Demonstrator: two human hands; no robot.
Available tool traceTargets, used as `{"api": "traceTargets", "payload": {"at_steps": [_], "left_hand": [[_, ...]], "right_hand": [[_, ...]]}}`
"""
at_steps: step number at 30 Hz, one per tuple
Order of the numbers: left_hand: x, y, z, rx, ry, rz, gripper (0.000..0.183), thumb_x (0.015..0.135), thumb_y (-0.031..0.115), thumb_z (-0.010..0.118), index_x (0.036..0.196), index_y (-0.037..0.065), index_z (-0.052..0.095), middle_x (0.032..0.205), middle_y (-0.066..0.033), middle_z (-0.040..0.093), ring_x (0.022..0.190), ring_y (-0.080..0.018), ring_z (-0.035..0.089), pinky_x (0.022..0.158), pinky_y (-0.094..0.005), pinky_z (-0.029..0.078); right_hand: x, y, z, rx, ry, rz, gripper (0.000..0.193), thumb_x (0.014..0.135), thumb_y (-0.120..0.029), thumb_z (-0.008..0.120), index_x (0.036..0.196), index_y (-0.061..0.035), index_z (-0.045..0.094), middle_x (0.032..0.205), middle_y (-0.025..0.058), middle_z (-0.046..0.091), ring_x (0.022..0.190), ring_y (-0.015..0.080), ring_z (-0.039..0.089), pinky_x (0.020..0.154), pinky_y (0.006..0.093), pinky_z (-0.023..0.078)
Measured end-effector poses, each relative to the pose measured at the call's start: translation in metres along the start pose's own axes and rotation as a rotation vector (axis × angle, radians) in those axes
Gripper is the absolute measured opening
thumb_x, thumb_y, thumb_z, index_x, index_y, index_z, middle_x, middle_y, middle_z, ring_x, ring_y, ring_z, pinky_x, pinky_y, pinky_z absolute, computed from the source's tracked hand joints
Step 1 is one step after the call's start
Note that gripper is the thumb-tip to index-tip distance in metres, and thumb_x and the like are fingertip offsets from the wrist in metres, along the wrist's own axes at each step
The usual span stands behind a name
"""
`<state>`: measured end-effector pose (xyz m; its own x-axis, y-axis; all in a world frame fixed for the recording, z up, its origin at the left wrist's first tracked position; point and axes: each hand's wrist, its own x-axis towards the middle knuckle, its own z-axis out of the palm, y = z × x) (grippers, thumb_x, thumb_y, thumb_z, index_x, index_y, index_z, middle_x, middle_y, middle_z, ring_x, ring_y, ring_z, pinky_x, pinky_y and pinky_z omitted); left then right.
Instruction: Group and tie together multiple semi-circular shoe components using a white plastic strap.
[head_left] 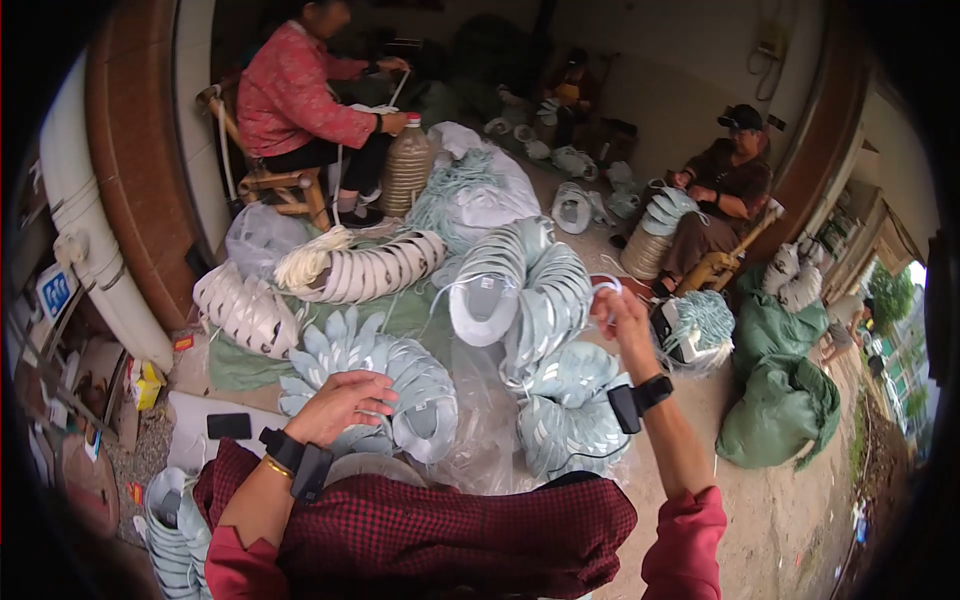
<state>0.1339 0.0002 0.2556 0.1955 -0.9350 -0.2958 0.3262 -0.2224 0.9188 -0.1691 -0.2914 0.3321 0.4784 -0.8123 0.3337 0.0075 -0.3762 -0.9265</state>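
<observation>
Head view: left hand [340, 402] presses a stack [385, 385] of pale-blue pieces, right hand [620, 315] pinches cord [520, 282] raised — threading step; next, probably pull taut.

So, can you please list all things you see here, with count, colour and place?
shoe uppers: many in strung bundles, pale blue, centre floor
white uppers: two bundles, white, left of centre
cord: one hank, cream, on the white bundle
bottle: one, brownish, by the seated person in pink
sacks: two, green, right
phone: one, black, lower left
seated people: two, at the back
left hand: resting on a blue bundle, black wrist device
right hand: raised, pinching white thread, black wrist device
</observation>
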Motion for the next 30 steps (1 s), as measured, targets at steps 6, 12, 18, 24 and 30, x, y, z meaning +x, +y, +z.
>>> {"api": "traceTargets", "payload": {"at_steps": [6, 12, 18, 24, 30], "left_hand": [[0.002, 0.000, 0.001, 0.073, -0.020, -0.003, 0.029, 0.091, 0.025, 0.052, 0.110, 0.003, 0.057, 0.102, -0.0086, 0.063, 0.086, -0.0151, 0.061, 0.075, -0.0294, 0.049], [-0.009, -0.012, -0.026, 0.163, 0.090, -0.073, 0.033, 0.089, 0.030, 0.056, 0.109, 0.005, 0.058, 0.100, -0.0072, 0.064, 0.085, -0.0133, 0.060, 0.074, -0.0278, 0.048], [-0.006, -0.038, -0.078, 0.355, 0.262, -0.239, 0.035, 0.085, 0.036, 0.059, 0.105, 0.008, 0.060, 0.094, -0.0036, 0.064, 0.081, -0.0119, 0.058, 0.071, -0.0280, 0.046], [-0.003, -0.057, -0.096, 0.533, 0.315, -0.340, 0.036, 0.082, 0.036, 0.059, 0.098, 0.004, 0.061, 0.090, -0.0043, 0.064, 0.074, -0.0130, 0.059, 0.061, -0.0268, 0.048], [0.024, -0.087, -0.117, 1.005, 0.251, -0.515, 0.026, 0.073, 0.025, 0.056, 0.066, -0.001, 0.059, 0.057, -0.0074, 0.056, 0.046, -0.0157, 0.052, 0.042, -0.0314, 0.044]], "right_hand": [[0.015, 0.040, -0.066, -0.286, -0.049, 0.034, 0.030, 0.094, -0.033, 0.043, 0.088, -0.0062, 0.057, 0.061, -0.0030, 0.050, 0.049, 0.0051, 0.046, 0.042, 0.0187, 0.032], [0.009, 0.170, -0.071, -0.940, -0.073, -0.240, 0.027, 0.085, -0.024, 0.054, 0.095, 0.0006, 0.059, 0.077, 0.0144, 0.063, 0.073, 0.0244, 0.062, 0.062, 0.0329, 0.047], [0.009, 0.106, 0.074, -0.625, -0.775, -0.004, 0.020, 0.083, -0.017, 0.054, 0.092, -0.0007, 0.063, 0.077, 0.0141, 0.066, 0.073, 0.0230, 0.064, 0.068, 0.0322, 0.048], [-0.046, 0.146, 0.195, -0.404, -1.120, 0.098, 0.025, 0.081, -0.025, 0.056, 0.084, -0.0022, 0.066, 0.071, 0.0119, 0.065, 0.069, 0.0215, 0.063, 0.065, 0.0292, 0.048], [-0.110, 0.194, 0.273, -0.651, -1.211, -0.012, 0.031, 0.083, -0.029, 0.059, 0.093, -0.0001, 0.062, 0.075, 0.0147, 0.065, 0.070, 0.0274, 0.063, 0.067, 0.0332, 0.049]]}}
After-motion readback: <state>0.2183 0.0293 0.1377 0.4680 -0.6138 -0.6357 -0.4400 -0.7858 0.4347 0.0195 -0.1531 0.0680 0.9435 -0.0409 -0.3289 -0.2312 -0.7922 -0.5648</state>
